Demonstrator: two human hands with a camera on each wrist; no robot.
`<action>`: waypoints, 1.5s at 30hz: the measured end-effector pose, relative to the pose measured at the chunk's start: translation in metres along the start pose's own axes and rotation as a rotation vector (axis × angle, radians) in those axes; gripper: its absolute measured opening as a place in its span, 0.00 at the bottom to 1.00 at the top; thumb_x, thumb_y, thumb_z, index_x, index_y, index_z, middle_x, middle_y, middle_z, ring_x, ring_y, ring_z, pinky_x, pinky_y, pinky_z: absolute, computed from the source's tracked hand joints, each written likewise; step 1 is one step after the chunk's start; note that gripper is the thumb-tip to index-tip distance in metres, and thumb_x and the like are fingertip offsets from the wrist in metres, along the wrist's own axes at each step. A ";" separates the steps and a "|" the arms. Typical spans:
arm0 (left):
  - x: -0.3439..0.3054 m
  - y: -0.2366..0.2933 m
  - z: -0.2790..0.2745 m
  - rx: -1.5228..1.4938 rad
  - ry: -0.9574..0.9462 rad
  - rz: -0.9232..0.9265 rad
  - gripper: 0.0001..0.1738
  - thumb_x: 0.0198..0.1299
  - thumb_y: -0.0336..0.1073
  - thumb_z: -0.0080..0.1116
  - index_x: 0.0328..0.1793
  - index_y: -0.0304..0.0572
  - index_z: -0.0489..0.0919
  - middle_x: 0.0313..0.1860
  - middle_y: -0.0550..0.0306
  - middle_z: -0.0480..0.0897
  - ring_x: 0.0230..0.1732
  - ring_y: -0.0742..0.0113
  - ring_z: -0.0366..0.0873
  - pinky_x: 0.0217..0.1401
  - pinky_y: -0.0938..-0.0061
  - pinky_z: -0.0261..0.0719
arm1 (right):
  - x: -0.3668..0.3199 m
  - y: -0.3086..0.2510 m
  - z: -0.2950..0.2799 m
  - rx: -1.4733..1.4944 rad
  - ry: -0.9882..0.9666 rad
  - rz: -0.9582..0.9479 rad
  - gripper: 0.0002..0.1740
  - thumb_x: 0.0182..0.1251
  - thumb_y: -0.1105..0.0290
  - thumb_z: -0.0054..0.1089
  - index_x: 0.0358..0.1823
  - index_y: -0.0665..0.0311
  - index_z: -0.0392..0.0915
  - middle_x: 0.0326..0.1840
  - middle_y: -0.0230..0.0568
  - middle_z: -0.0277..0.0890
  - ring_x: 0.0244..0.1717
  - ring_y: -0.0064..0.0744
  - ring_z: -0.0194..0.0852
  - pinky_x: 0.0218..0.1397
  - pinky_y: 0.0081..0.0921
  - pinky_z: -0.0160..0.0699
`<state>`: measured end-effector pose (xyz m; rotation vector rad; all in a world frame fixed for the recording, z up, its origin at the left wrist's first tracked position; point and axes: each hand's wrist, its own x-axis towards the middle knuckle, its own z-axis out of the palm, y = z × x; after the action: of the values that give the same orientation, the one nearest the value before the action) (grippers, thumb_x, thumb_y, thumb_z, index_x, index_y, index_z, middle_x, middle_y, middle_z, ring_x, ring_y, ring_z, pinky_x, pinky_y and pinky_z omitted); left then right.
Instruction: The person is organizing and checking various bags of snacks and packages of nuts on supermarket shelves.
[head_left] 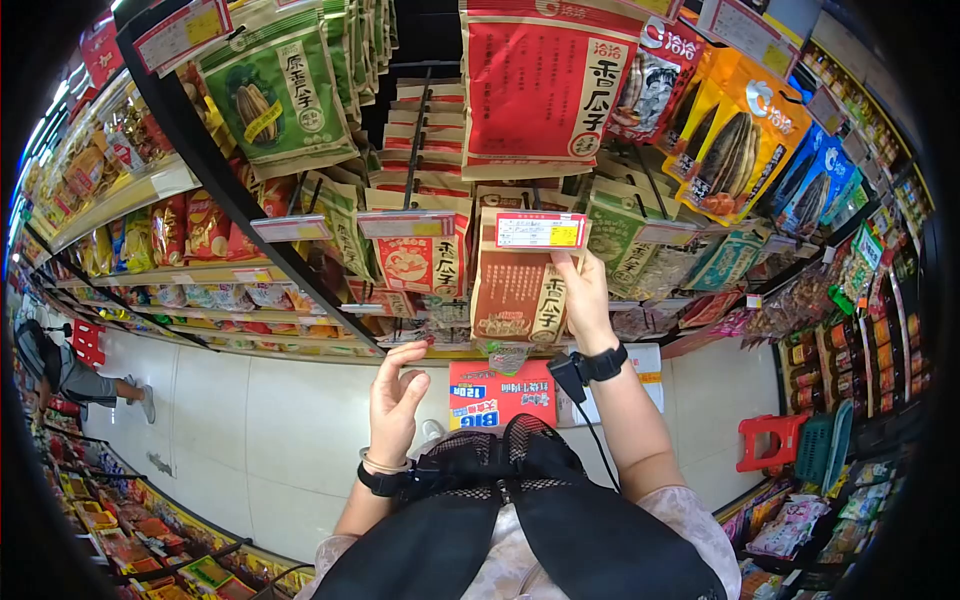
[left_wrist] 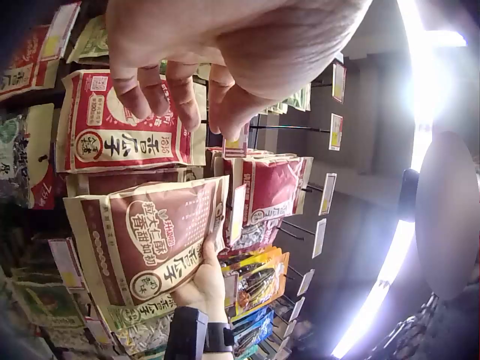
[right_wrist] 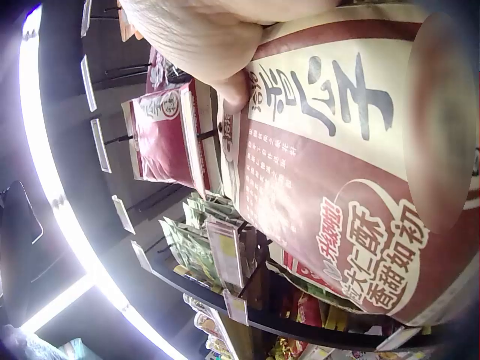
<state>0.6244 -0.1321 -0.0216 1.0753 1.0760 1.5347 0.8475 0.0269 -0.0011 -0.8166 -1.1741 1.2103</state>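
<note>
My right hand (head_left: 588, 300) grips the right side of a brown and cream bag of sunflower seeds (head_left: 512, 295), thumb on its near face. A shelf price tag (head_left: 541, 232) overlaps the bag's top in the head view. The right wrist view shows the hand (right_wrist: 199, 37) at the edge of the bag (right_wrist: 300, 180), its large printed characters turned sideways. My left hand (head_left: 397, 400) is raised to the left of the bag, fingers loosely bent and holding nothing. In the left wrist view, the left hand (left_wrist: 232, 45) hangs over a red seed bag (left_wrist: 127, 124) on the rack.
Hooks on the rack carry green bags (head_left: 280, 95), a large red bag (head_left: 540, 85) and orange bags (head_left: 735, 135). A red carton (head_left: 500, 390) stands on the floor below. Another person (head_left: 80, 370) is far left; a red stool (head_left: 768, 442) stands at right.
</note>
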 end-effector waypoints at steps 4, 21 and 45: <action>-0.003 -0.002 -0.008 0.003 0.045 0.032 0.14 0.59 0.28 0.55 0.52 0.37 0.75 0.57 0.53 0.73 0.58 0.68 0.69 0.55 0.75 0.69 | 0.009 0.016 0.003 -0.064 0.061 -0.053 0.14 0.68 0.65 0.56 0.44 0.70 0.78 0.42 0.32 0.80 0.41 0.17 0.73 0.47 0.18 0.69; -0.007 -0.001 -0.028 0.005 0.165 -0.022 0.10 0.59 0.28 0.56 0.47 0.37 0.76 0.51 0.54 0.77 0.55 0.67 0.71 0.57 0.73 0.68 | -0.001 0.011 0.005 -0.107 0.089 -0.118 0.14 0.70 0.65 0.53 0.42 0.71 0.79 0.38 0.31 0.80 0.38 0.17 0.71 0.45 0.19 0.68; -0.010 -0.004 -0.029 -0.047 0.153 -0.021 0.10 0.59 0.27 0.55 0.47 0.36 0.77 0.49 0.55 0.78 0.51 0.69 0.71 0.56 0.74 0.67 | 0.022 0.022 0.003 -0.212 0.134 -0.108 0.08 0.65 0.75 0.52 0.39 0.70 0.80 0.38 0.33 0.81 0.39 0.19 0.74 0.46 0.19 0.69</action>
<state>0.5991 -0.1450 -0.0330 0.9232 1.1454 1.6385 0.8381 0.0530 -0.0162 -0.9646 -1.2335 0.9382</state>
